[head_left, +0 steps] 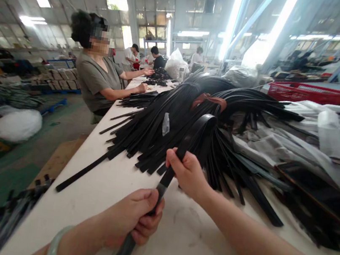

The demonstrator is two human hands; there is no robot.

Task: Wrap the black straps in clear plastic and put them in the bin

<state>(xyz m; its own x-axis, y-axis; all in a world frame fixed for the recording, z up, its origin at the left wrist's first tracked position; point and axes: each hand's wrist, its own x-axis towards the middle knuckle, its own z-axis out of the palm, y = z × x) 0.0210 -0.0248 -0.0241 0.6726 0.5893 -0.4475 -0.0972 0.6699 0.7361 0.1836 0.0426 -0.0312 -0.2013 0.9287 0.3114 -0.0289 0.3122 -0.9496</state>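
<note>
A long black belt strap (pixel 167 179) runs up from the lower edge of the view, bends over near the heap and is gripped by both my hands. My left hand (pixel 142 215) wraps round its lower part, where the surface looks duller, perhaps sleeved in plastic. Higher up, my right hand (pixel 190 173) pinches the strap between thumb and fingers. Just beyond lies a big heap of black straps (pixel 143 134), fanned out over the pale table (pixel 82 199). A brown band (pixel 201 100) crosses a bundle of them. One small clear plastic piece (pixel 165 124) rests on top.
Clear plastic-wrapped strips (pixel 325 133) cover the table's right side, with a red basket (pixel 312 94) behind. A co-worker (pixel 96 74) stands at the left edge, hands over small dark parts (pixel 158 76). More straps (pixel 13 215) stand low at the left, below the table edge.
</note>
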